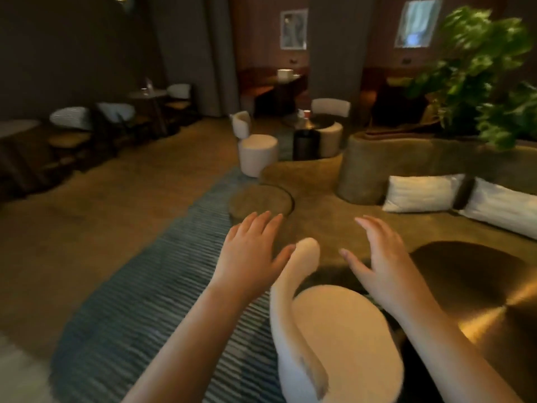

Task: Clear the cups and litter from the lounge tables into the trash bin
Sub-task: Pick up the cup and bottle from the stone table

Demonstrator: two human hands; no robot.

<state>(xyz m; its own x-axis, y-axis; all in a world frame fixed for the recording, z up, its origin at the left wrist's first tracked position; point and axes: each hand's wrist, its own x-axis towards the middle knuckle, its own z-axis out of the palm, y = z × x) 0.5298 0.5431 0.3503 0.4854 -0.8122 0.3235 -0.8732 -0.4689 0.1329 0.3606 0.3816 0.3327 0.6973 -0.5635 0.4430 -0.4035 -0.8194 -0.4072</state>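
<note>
The left hand and right hand hang empty, fingers spread, flanking the backrest tip of the cream chair. The carpet lies open leftward. The rim of the brass surface curves close on the right.

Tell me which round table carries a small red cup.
The dark round table far ahead, behind the black cylindrical bin; its red cup sets it apart from the shiny brass table nearby.

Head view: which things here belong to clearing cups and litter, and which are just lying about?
Job:
red cup
far table it stands on
dark bin in front of the table, probably the trash bin

Just there:
cream chair
stool
pillows
plant
rug
</note>
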